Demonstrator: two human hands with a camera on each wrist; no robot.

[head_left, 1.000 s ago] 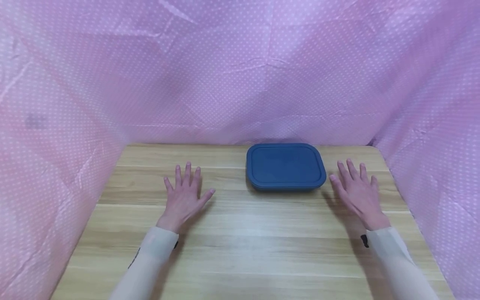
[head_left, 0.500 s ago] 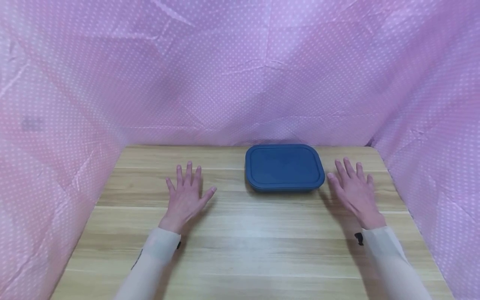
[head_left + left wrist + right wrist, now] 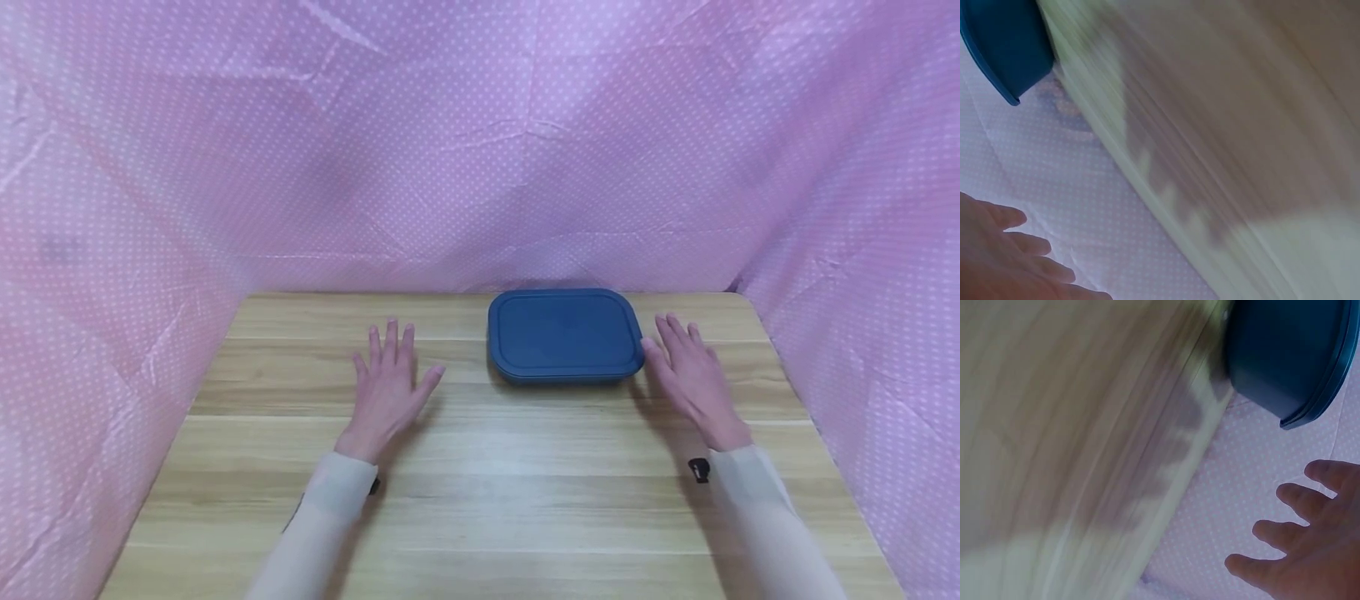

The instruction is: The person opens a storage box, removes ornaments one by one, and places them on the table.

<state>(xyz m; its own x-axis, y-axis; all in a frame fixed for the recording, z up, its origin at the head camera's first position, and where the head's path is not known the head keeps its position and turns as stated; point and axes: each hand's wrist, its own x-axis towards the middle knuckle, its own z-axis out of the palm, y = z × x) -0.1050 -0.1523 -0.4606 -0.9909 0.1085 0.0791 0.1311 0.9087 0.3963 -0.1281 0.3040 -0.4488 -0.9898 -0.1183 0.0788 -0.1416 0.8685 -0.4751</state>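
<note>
A dark blue rectangular food container (image 3: 566, 333) with a rounded, lidded top stands near the back of the wooden table, right of the middle. My right hand (image 3: 693, 383) is at its right side, fingers extended, with the thumb tip right at the lid's edge in the head view. Spread fingers mark my left hand (image 3: 386, 400), which is over the table a good way left of the container and holds nothing. Both wrist views show the container's side wall (image 3: 1010, 44) beyond the fingers, and the right hand (image 3: 1316, 537) holds nothing.
The light wooden table (image 3: 487, 483) ends at a back edge just behind the container. Pink polka-dot cloth (image 3: 450, 150) hangs behind the table and along both its sides. Pale sleeves (image 3: 341, 492) cover the forearms.
Both hands have moved inward: the left hand slightly right, the right hand left, up to the container's edge. The container stays in its place on the table.
</note>
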